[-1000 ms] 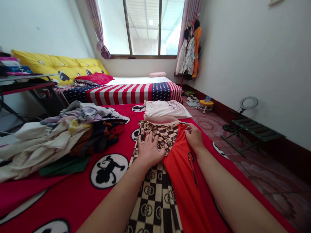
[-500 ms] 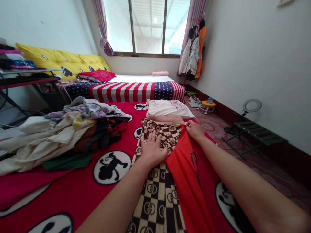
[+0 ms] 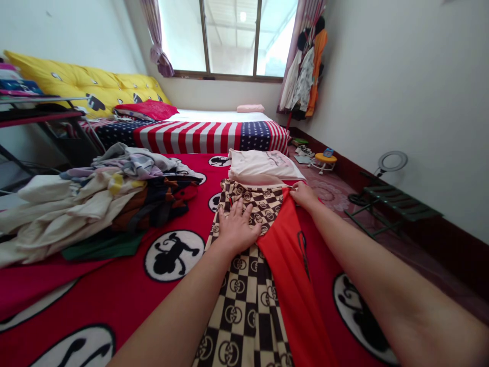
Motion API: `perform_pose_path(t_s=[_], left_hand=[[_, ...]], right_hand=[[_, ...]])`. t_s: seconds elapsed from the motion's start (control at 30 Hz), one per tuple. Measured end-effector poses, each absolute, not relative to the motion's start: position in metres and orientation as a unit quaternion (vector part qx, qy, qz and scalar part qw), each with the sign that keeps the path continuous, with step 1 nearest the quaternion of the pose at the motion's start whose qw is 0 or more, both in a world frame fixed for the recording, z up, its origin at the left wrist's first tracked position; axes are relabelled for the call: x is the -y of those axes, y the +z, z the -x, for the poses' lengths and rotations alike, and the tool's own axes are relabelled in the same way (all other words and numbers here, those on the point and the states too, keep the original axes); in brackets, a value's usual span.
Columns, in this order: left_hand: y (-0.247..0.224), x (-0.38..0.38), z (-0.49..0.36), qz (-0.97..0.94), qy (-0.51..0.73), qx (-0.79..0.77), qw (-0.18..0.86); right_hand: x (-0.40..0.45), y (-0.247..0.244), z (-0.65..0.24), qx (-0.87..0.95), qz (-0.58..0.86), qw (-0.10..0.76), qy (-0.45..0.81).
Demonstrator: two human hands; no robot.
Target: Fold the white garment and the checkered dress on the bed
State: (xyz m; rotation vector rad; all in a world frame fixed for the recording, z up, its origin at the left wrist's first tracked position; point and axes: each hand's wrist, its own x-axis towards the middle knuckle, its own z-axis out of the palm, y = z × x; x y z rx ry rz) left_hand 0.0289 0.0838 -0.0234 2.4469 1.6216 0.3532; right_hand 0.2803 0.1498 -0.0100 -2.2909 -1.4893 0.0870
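Observation:
A brown and cream checkered garment (image 3: 237, 285) with a red-orange panel (image 3: 288, 255) lies lengthwise on the red blanket (image 3: 126, 300). My left hand (image 3: 239, 227) rests flat on its upper part, fingers spread. At the garment's top right corner, my right hand (image 3: 303, 195) pinches the edge of the red-orange panel. Just beyond the waist edge is a white shirt (image 3: 263, 165) with a pinkish print, laid flat.
A heap of crumpled clothes (image 3: 91, 199) is on the left of the blanket. Behind stands a bed with a striped and starred cover (image 3: 191, 137). On the right floor are a green folding stool (image 3: 401, 204), a ring light (image 3: 393, 161) and a yellow stool (image 3: 325, 159).
The view has tilted slightly, so the scene sits a little higher in the picture. Both hands keep their places on the garment, whose waist edge looks straighter.

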Motion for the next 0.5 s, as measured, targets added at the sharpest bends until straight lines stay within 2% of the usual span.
perform_pose_path(t_s=[0.2,0.4,0.5], left_hand=[[-0.020,-0.089,-0.024,-0.835,0.081,-0.534,0.109],[-0.017,-0.093,-0.019,-0.847,0.048,-0.517,0.112],[-0.019,-0.092,-0.019,-0.851,0.038,-0.515,0.099]], right_hand=[[-0.069,-0.008,-0.262,0.611,0.747,0.262,0.006],[0.053,-0.012,-0.241,0.667,0.660,0.318,0.139],[0.111,-0.003,-0.226,0.677,0.644,0.303,0.188]])
